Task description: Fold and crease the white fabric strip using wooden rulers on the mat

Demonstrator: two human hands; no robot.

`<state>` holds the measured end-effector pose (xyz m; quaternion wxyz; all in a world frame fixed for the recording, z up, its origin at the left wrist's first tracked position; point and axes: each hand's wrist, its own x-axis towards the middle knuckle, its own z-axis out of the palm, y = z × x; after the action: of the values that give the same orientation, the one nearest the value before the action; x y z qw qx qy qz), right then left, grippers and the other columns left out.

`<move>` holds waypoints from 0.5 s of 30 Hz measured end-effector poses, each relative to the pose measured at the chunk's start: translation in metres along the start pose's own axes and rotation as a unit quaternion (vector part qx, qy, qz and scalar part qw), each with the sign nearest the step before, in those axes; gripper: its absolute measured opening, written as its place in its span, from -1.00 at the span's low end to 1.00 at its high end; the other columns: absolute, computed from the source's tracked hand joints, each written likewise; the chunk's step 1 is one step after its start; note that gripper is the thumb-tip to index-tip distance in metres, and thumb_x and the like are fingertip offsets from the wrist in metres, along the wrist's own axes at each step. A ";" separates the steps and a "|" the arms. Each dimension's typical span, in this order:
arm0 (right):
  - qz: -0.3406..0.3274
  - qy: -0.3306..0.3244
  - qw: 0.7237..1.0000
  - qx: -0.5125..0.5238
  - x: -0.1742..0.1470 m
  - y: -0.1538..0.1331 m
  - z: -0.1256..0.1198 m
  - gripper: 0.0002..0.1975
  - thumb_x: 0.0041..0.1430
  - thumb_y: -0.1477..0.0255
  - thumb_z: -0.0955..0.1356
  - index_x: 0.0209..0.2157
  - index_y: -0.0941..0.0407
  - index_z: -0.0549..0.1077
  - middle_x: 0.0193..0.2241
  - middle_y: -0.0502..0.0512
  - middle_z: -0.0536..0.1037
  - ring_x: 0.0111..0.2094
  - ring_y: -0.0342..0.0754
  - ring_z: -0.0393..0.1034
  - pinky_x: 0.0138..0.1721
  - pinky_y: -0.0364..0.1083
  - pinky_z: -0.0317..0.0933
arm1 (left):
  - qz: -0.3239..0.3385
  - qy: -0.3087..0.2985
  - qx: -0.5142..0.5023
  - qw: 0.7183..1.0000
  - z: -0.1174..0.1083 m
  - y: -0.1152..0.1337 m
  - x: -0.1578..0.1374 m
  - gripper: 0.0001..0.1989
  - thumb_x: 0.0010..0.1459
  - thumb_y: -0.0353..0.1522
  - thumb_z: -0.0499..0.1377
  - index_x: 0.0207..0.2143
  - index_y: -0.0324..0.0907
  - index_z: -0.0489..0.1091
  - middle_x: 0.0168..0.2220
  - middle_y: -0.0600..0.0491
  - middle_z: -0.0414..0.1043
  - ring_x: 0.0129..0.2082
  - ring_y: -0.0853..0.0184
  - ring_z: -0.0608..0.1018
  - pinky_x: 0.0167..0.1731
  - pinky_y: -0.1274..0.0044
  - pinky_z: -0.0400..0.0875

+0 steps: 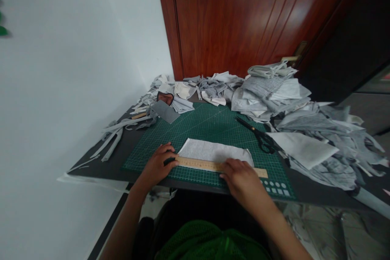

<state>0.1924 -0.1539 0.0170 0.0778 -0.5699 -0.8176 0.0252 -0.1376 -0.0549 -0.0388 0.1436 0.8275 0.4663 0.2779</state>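
A strip of light grey fabric (213,150) lies flat on the green cutting mat (207,122). Along its near edge rests a wooden ruler (198,163), its right end reaching past the cloth. My left hand (158,165) grips the ruler's left end between thumb and fingers, with a small dark patch between them that I cannot make out. Over the ruler's right part, my right hand (240,176) has its fingers bent and closed on the wood. Black scissors (258,134) lie on the mat, right of the cloth and beyond my right hand.
Piled grey and white fabric (271,89) stands at the back right, with more loose cloth (323,146) along the right side. Scraps and narrow strips (115,138) cover the left edge. A grey rectangular piece (166,111) overlaps the mat's far left corner. Behind is a wooden door (228,20).
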 end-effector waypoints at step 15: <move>-0.004 0.013 1.000 0.020 0.008 -0.029 0.011 -0.66 0.31 0.56 0.29 0.08 0.20 0.47 0.02 0.29 0.54 0.01 0.18 0.38 -0.02 0.11 0.26 | 0.029 0.055 0.149 0.987 0.038 0.088 0.015 -0.68 0.34 -0.24 0.16 0.08 -0.11 0.49 0.30 -0.12 0.31 0.44 -0.09 0.14 0.38 0.02 0.12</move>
<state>0.1613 -0.1565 0.0111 0.0994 -0.5654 -0.8181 0.0337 -0.0475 -0.0880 -0.0209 -0.0157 0.8360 0.4859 0.2544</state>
